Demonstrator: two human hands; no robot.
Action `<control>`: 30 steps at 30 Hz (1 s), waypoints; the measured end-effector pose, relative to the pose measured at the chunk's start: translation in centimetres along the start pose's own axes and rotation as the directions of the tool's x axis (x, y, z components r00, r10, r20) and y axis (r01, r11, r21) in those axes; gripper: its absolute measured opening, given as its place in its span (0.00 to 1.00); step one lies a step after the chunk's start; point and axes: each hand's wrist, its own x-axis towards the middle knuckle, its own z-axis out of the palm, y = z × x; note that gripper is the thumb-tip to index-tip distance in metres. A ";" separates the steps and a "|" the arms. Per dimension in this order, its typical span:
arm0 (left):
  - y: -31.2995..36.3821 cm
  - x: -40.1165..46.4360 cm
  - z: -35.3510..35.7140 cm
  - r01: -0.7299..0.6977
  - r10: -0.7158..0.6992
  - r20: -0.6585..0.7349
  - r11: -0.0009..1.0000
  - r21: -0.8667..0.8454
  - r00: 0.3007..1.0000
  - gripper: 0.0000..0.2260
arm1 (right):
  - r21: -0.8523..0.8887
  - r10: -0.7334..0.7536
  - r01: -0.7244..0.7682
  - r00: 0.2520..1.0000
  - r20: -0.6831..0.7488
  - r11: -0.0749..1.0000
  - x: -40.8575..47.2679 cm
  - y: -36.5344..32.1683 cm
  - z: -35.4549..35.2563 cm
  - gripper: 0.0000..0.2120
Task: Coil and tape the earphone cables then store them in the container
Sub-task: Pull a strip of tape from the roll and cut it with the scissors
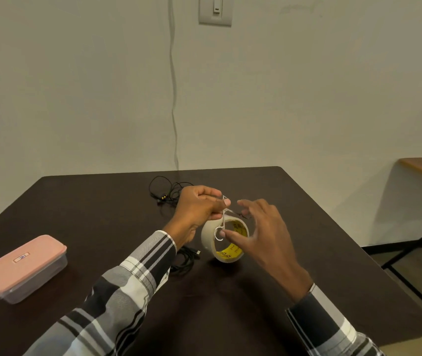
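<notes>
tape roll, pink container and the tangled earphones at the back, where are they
tape roll (208,237), head view, on its pale outer side.
pink container (22,260), head view, middle of the closed lid.
tangled earphones (165,194), head view, on the black wire loops behind the left hand (199,209).

Table (256,291): dark, matt, faint sheen. Box (32,281): clear plastic base, pink matt plastic lid (21,260). Tape roll (208,238): glossy pale film, yellow paper core. Sleeves (127,286): checked woven cloth. Cables (169,192): black, rubbery. Wall (76,86): matt paint.
</notes>
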 end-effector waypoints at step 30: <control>3.8 1.7 -0.3 -0.365 0.244 0.273 0.565 0.740 0.930 0.11 | 0.505 0.207 -0.400 0.895 0.395 0.765 0.3 4.0 -4.8 0.27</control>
